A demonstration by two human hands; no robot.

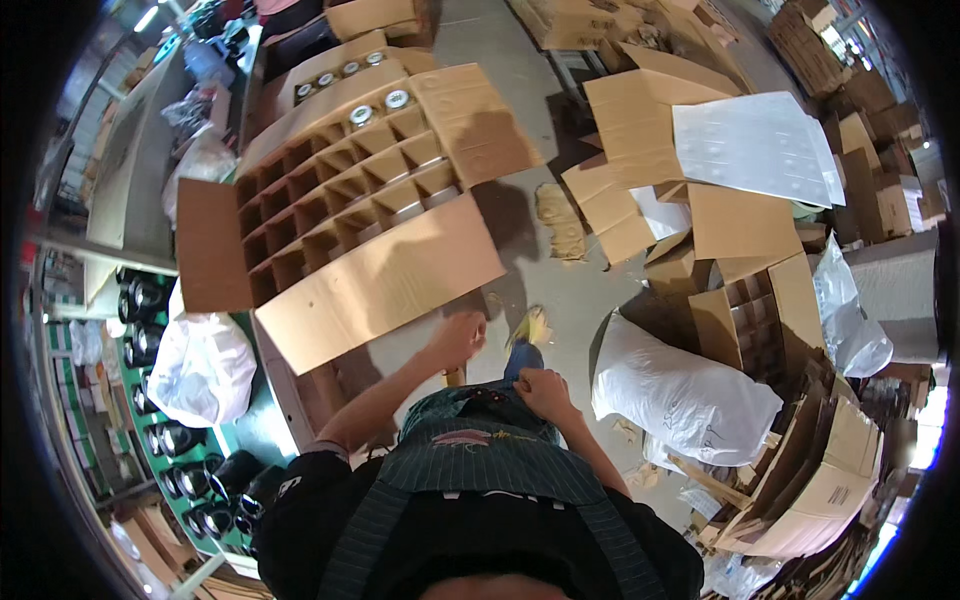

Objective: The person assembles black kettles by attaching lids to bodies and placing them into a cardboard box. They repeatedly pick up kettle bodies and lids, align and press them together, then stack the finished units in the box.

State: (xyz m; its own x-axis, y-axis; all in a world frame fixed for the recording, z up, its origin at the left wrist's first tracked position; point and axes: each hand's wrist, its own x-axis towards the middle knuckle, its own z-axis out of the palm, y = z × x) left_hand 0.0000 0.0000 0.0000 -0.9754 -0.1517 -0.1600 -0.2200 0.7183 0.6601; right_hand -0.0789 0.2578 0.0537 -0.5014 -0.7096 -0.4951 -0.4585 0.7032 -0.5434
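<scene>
My left hand [458,338] hangs in front of me with its fingers curled into a loose fist, and nothing shows in it. It is close to the near flap of a large open carton [385,285] but apart from it. Cardboard dividers [345,190] split the carton into many cells. Two round silver-topped pieces [397,99] stand in its far cells; most other cells look bare. My right hand [545,394], also closed with nothing visible in it, is held against the front of my dark striped apron [470,460].
Another carton [330,78] with several silver-topped pieces stands behind. At left, a green bench [255,400] carries black parts [170,438] and a white bag [203,370]. To my right lie a stuffed white sack [680,395], open cartons [745,225] and flattened cardboard [830,480].
</scene>
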